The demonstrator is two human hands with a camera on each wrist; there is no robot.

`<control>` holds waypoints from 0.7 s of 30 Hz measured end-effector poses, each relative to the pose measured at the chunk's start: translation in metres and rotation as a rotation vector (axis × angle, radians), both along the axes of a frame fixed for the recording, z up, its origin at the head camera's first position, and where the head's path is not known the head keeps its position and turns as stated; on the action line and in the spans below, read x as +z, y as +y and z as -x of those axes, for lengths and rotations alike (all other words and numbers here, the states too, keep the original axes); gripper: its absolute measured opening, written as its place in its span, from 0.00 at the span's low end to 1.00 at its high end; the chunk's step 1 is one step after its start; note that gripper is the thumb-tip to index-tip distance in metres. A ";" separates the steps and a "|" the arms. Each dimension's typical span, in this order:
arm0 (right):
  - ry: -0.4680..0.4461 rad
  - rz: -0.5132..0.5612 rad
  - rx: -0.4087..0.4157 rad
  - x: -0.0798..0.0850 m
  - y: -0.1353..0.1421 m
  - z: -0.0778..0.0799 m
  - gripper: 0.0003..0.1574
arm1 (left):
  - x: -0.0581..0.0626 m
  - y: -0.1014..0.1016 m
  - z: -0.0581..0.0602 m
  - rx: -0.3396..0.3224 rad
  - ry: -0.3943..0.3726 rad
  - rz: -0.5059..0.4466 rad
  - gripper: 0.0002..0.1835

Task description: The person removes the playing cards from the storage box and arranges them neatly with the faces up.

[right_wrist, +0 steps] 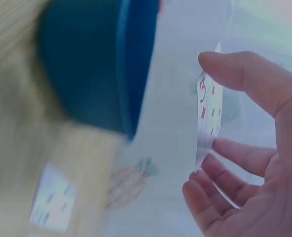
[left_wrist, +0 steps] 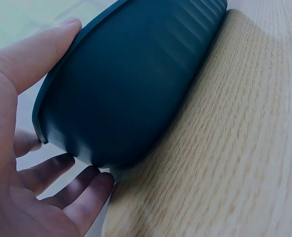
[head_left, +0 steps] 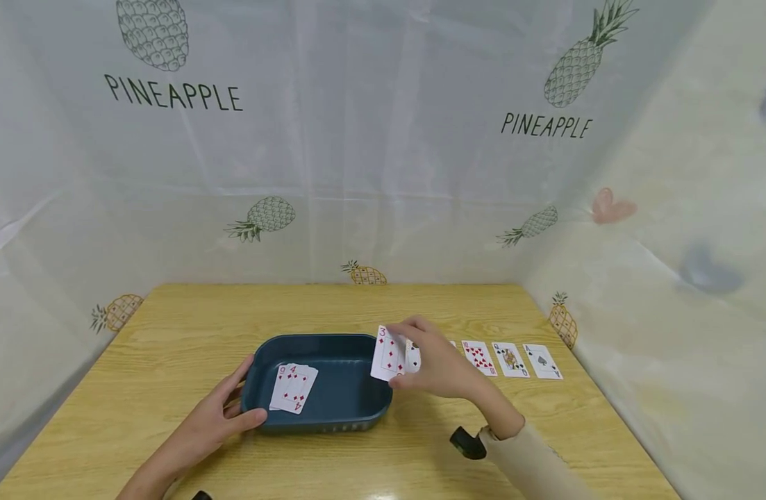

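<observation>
A dark teal plastic tray (head_left: 342, 385) stands on the wooden table. My left hand (head_left: 223, 410) grips its left end; in the left wrist view the thumb lies at the rim and the fingertips touch the outer wall. Inside the tray, toward the left, lie overlapping playing cards (head_left: 298, 390), a red 4 on top. My right hand (head_left: 435, 361) pinches a playing card (right_wrist: 210, 106) with a red 3 and red diamonds between thumb and fingers. In the head view this card overlaps the tray's right rim.
Right of the tray runs a row of face-up cards: a black-suited card (head_left: 412, 355) partly hidden by my right hand, a ten of hearts (head_left: 479, 358), a queen (head_left: 510, 360) and an ace of spades (head_left: 543, 362). A pineapple-printed sheet (head_left: 383, 153) hangs behind the table (head_left: 195, 312).
</observation>
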State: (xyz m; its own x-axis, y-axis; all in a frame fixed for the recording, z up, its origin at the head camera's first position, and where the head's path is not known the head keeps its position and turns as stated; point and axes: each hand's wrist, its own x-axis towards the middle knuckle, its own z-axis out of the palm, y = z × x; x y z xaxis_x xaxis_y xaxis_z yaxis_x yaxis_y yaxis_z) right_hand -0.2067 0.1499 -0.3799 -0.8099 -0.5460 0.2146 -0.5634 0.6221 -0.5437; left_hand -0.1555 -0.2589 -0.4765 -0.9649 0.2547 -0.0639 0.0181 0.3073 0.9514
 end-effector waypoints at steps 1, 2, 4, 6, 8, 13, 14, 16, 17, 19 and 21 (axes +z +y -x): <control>0.006 -0.011 -0.005 -0.003 0.008 0.000 0.53 | 0.000 0.000 0.000 -0.001 0.003 0.000 0.54; 0.006 -0.019 -0.008 -0.005 0.016 -0.001 0.52 | 0.000 0.000 0.000 -0.001 0.005 -0.001 0.54; 0.003 -0.040 -0.007 -0.011 0.029 -0.001 0.52 | -0.001 0.000 0.001 -0.003 0.010 -0.006 0.54; -0.013 -0.058 -0.003 -0.019 0.040 -0.002 0.52 | -0.001 0.000 0.000 -0.004 0.011 -0.012 0.54; -0.025 -0.084 0.005 -0.028 0.049 -0.002 0.52 | -0.002 0.000 0.000 -0.004 0.012 -0.017 0.54; 0.001 -0.163 0.066 -0.049 0.060 -0.001 0.51 | -0.002 -0.001 -0.001 -0.002 0.012 -0.015 0.54; 0.010 -0.180 0.081 -0.052 0.060 -0.001 0.50 | -0.002 -0.001 -0.001 -0.001 0.013 -0.012 0.54; 0.024 -0.207 0.109 -0.057 0.061 0.000 0.49 | -0.003 0.000 -0.001 0.005 0.008 -0.007 0.54; 0.024 -0.215 0.120 -0.059 0.061 0.000 0.49 | -0.003 0.000 -0.001 0.007 0.004 -0.006 0.54; 0.020 -0.228 0.137 -0.063 0.061 0.000 0.49 | -0.002 0.000 -0.001 0.012 -0.003 -0.004 0.54; 0.015 -0.234 0.148 -0.066 0.060 0.001 0.49 | -0.002 0.001 0.000 0.012 -0.005 -0.002 0.54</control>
